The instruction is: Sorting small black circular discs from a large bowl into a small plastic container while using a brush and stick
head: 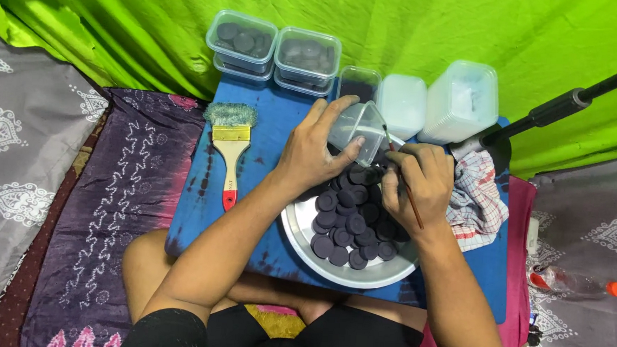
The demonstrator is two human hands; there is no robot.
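My left hand (315,149) grips a small clear plastic container (357,128) tilted on its side above a metal bowl (298,231). The bowl holds several dark round discs (352,221). My right hand (421,181) holds a thin stick-like brush (410,198) and touches the discs at the bowl's far edge, right beside the tilted container. Both forearms reach over a small table covered in blue cloth (268,129).
A wide paintbrush (231,145) with a wooden handle lies on the left of the table. Clear tubs of dark discs (242,41) (307,58), an open tub (360,83) and white lidded tubs (460,100) line the back. A checked rag (477,196) and a black stand pole (565,104) are at right.
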